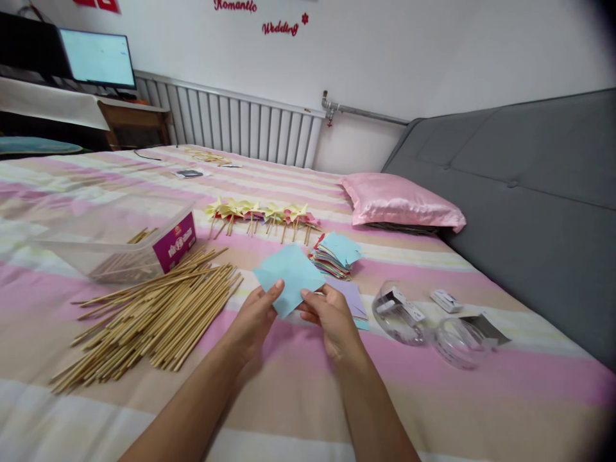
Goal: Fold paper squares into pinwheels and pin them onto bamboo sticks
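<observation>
Both of my hands hold one light blue paper square (290, 274) above the striped bed. My left hand (255, 317) pinches its lower left edge. My right hand (328, 316) pinches its lower right edge. Just beyond lies a stack of coloured paper squares (335, 255), and a lilac sheet (351, 296) rests under my right hand. A pile of bamboo sticks (154, 314) is spread out to the left. A row of finished paper pinwheels (262, 215) on sticks lies farther back.
A clear plastic box (115, 240) with sticks stands at the left. Two clear round lids or containers (402, 314) and small white items lie at the right. A pink pillow (399, 202) leans by the grey headboard (529, 192). A radiator and a monitor are at the back.
</observation>
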{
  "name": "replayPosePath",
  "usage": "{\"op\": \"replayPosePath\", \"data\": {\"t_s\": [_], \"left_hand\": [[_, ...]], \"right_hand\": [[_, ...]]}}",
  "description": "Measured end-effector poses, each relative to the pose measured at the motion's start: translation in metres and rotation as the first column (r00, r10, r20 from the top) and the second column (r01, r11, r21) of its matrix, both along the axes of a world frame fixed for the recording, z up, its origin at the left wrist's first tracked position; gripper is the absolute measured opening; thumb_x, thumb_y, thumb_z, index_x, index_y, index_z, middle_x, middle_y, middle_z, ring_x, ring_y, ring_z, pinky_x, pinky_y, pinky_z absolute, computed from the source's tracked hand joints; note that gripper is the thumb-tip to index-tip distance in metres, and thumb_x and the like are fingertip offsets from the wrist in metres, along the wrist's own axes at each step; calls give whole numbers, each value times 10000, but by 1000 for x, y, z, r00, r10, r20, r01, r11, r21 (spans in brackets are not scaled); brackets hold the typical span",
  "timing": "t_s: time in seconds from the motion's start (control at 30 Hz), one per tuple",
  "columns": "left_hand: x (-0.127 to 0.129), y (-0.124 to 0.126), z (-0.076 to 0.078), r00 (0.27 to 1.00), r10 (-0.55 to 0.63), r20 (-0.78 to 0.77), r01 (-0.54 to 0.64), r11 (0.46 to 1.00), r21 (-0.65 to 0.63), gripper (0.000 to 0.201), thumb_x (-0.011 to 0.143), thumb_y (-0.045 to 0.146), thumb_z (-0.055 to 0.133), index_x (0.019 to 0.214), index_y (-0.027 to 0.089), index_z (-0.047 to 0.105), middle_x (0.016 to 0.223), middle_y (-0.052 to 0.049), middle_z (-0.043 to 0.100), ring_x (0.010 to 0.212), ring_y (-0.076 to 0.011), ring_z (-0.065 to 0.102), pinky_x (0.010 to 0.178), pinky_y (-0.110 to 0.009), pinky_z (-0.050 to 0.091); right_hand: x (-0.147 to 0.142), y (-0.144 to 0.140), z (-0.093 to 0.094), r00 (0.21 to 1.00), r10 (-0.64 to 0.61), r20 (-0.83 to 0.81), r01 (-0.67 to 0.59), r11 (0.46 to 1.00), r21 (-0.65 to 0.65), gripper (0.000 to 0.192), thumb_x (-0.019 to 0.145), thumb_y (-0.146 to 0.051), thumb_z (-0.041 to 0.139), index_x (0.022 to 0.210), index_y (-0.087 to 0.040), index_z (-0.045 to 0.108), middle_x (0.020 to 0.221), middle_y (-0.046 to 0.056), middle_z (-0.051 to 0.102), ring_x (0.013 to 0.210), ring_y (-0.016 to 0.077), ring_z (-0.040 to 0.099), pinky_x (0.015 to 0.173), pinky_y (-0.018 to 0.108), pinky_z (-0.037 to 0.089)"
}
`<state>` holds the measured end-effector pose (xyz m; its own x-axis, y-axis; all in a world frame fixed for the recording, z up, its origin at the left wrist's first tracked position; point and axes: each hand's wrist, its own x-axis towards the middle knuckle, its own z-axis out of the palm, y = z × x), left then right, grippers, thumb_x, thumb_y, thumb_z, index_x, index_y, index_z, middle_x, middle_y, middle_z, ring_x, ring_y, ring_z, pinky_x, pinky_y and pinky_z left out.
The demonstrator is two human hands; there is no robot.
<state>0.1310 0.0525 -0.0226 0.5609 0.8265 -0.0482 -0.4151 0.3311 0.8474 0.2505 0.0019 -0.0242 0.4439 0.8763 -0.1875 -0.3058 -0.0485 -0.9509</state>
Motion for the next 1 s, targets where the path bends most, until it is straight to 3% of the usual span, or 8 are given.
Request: {"op": "replayPosePath", "data": {"t_s": [0.13,0.27,0.37,0.6,1.0], "left_hand": [[-1,5,-1,981,183,-70,-191,973,-128,252,788,278,655,1002,145,639,969,-80,721,839,-206,664,746,-293,524],[-4,9,0,983,180,-38,-184,967,-175,222,810,202,623,1027,155,631,996,-69,719,807,-185,672,717,-280,549],[-4,9,1,987,149,-54,-157,965,-212,212,812,169,612,1020,136,634,975,-84,725,793,-187,677,721,-285,555],[-7,5,2,984,-36,-172,-14,960,-279,305,793,222,636,1067,89,637,894,-133,736,695,-198,682,667,-284,545],[-10,4,2,956,-184,-228,126,961,-245,370,714,266,721,1035,90,671,856,-125,743,698,-198,676,665,-295,540]], "right_hand": [[1,-3,3,974,170,151,-173,985,3,395,688,-357,690,994,-150,550,729,41,694,695,188,691,560,232,476],[20,-12,10,919,295,261,-323,944,71,617,666,-240,722,1210,-196,435,839,35,692,790,188,680,687,280,498],[36,-19,14,872,329,364,-394,912,119,670,714,-134,634,1314,-276,371,962,26,669,854,162,659,803,311,483],[51,-26,14,715,380,587,-531,841,103,310,783,-100,534,1033,-222,670,996,39,672,898,158,620,795,284,466],[60,-32,16,677,398,619,-529,848,33,165,773,-119,608,865,-204,716,882,25,705,851,152,637,782,267,474]]}}
